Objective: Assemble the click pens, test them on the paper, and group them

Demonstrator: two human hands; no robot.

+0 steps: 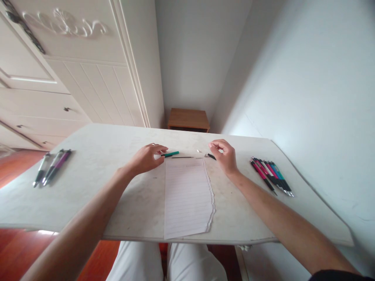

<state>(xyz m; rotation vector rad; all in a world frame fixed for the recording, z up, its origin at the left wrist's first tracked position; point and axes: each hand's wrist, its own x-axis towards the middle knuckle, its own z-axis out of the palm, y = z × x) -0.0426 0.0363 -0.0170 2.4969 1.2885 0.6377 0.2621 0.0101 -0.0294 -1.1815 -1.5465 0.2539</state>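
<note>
My left hand (147, 157) rests on the white table (117, 195), fingers curled, its tips at the end of a green pen barrel (171, 154). A thin black refill (182, 157) lies just beyond the top edge of a lined sheet of paper (187, 197). My right hand (224, 156) is curled in a pinch beside a small black pen tip piece (211, 156); a tiny clear part (199, 151) lies close by. What the right fingers pinch, if anything, I cannot make out.
Several pink, blue and green pens (271, 175) lie in a row at the right of the table. Three pens (52, 167) lie at the left. A brown wooden stand (189, 120) is beyond the table, a white cabinet (67, 78) at left, a wall at right.
</note>
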